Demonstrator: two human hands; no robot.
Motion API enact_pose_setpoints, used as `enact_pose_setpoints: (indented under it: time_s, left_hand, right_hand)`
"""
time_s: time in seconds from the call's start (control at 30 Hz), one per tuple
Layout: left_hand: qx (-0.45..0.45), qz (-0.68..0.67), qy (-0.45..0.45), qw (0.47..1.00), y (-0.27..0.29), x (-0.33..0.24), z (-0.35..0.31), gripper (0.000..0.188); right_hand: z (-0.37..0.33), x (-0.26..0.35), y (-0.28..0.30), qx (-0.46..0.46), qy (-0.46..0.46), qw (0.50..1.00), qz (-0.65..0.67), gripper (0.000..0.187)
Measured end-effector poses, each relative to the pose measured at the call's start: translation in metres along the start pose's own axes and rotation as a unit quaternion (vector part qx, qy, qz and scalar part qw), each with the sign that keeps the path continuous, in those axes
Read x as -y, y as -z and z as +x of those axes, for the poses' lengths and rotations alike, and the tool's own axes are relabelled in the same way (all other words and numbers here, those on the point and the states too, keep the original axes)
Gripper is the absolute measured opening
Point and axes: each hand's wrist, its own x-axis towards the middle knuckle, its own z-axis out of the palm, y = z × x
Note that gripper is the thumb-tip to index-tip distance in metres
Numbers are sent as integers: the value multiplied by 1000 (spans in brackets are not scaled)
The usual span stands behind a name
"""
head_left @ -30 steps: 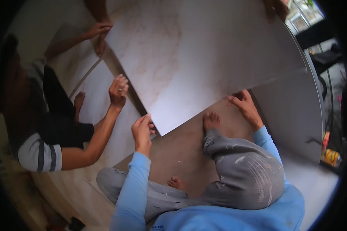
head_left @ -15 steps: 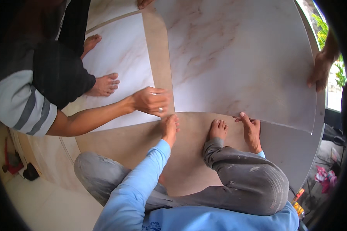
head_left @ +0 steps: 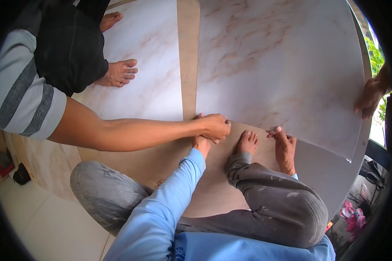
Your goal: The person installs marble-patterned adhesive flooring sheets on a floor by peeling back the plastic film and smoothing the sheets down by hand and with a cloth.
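The marbled sheet [head_left: 274, 65], white with brown veining, spreads in front of the seated person, over a smooth brown surface [head_left: 217, 187]. At the sheet's near edge, right of its middle, the right hand [head_left: 285, 150] has its grip pinched on that edge. The left hand [head_left: 201, 144] is at the sheet's near left corner, with a co-worker's hand [head_left: 217, 127] across it (so much is covered that I cannot tell whether its grip is clenched or released). Another person's hand [head_left: 370, 98], somewhat blurred, is at the sheet's right edge.

Left of the sheet, past a strip of bare brown, lies a second marbled panel [head_left: 154, 65] with similar veins, the co-worker's bare foot [head_left: 117, 73] planted on it. Just below the sheet's near edge, the person's own bare foot [head_left: 248, 142] rests on the brown surface. Below the sheet's right part shows a plain grey board [head_left: 315, 178].

Well to the lower left of the sheet, pale floor tiles [head_left: 35, 217] meet in thin joints, near a small black object [head_left: 21, 174]. Beyond the sheet's right edge, green leaves [head_left: 376, 56] catch daylight; lower down are pink flowers [head_left: 354, 219].
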Motion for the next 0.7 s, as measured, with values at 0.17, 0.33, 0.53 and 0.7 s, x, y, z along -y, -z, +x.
enact_pose_setpoints:
  time_s: [0.17, 0.33, 0.53, 0.7]
  left_hand:
    - [-51, -46, 52, 996, 7, 2, 8, 47]
    - [-43, -56, 33, 997, 34, 2, 18, 45]
    - [-58, -126, 19, 990, 70, 8, 15, 39]
    - [-165, -163, -9, 973, 59, 0, -4, 40]
  right_hand:
    - [0, 0, -2, -3, -1, 1000, 8, 28]
    - [2, -1, -6, 5, -3, 1000, 13, 29]
    - [8, -11, -9, -8, -4, 999, -47, 31]
    - [9, -23, -2, -41, -40, 976, -210, 38]
